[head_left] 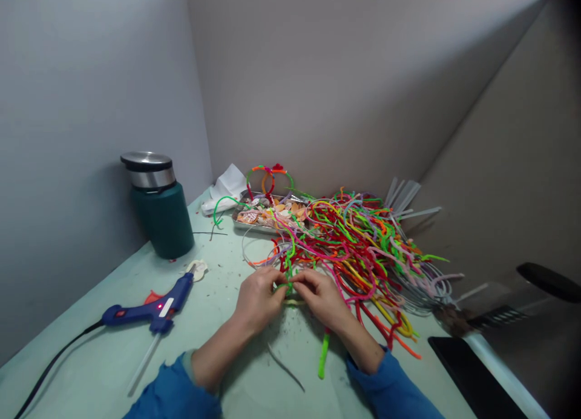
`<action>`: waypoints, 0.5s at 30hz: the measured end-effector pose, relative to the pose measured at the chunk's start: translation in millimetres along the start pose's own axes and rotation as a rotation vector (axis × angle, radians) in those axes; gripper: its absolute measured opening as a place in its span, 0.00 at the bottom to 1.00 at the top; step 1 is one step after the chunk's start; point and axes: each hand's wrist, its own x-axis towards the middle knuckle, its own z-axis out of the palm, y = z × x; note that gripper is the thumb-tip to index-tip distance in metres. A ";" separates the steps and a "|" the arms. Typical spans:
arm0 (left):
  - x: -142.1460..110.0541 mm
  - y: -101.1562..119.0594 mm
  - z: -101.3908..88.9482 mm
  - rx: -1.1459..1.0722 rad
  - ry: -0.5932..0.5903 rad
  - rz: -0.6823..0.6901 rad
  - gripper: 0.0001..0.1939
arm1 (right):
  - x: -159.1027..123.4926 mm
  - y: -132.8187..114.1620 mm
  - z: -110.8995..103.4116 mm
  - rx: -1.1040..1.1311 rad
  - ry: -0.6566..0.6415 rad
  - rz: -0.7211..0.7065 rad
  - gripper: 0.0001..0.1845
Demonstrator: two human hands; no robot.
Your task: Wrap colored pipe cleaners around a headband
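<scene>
Both hands meet over the middle of the pale green table. Thumb and fingertips of my left hand [259, 295] pinch a green pipe cleaner [289, 267], and my right hand [320, 295] pinches it from the other side. Its upper part stands up above my fingers; the part between the fingertips is partly hidden. Just beyond and to the right of my hands spreads a large tangled heap of coloured pipe cleaners [345, 243]. A bright green piece [324, 353] lies below my right hand, and a thin grey strip [285, 367] lies between my forearms.
At left lies a blue glue gun [157, 310] with a lit red light, a glue stick and a black cord. Behind it stands a dark green bottle [163, 216]. A metal tray [258, 227] of small pieces sits at the back, near white tissue [227, 189]. Clear sticks [403, 195] lean at right.
</scene>
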 end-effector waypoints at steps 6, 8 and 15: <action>4.9 -1.8 1.1 -0.130 -0.046 -0.184 0.03 | -1.3 -6.6 -2.8 -0.102 -0.045 -0.040 0.07; 6.1 -2.3 1.1 -0.194 -0.063 -0.247 0.04 | -1.4 -8.3 -2.3 -0.117 -0.058 -0.036 0.04; 7.2 -5.8 2.3 -0.263 -0.093 -0.277 0.05 | -0.6 -12.4 -1.5 -0.167 -0.006 -0.077 0.05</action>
